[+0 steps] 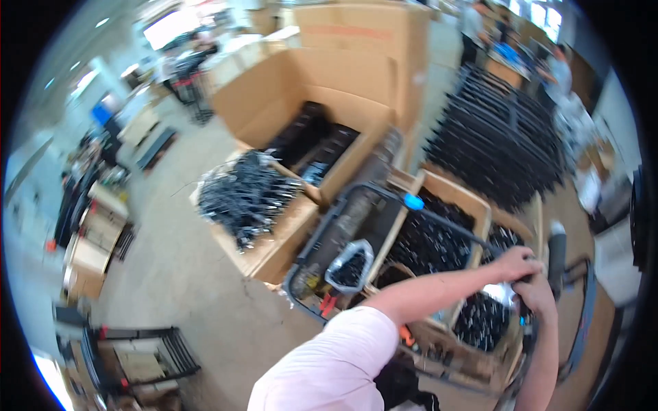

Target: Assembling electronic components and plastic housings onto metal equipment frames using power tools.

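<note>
My left hand [517, 264] reaches across from the left, its fingers bent and closed near the end of a dark tubular metal frame [449, 228]. Right beside it, almost touching, my right hand [537, 294] is also closed. What the fingers hold is small or hidden, and I cannot make it out. A blue piece [413, 201] sits on the frame's bar. Below the hands are open cardboard boxes of small black parts [433, 240], with more black parts [482, 322] in a nearer box. A shiny clear bag [502, 294] lies next to my right hand.
A clear bag of black parts [349, 267] and red-handled pliers [329, 301] lie left of the boxes. Black cables [250, 195] are heaped on a carton before a large open cardboard box [349, 92]. Stacked black frames [497, 137] stand far right, people [558, 72] behind them.
</note>
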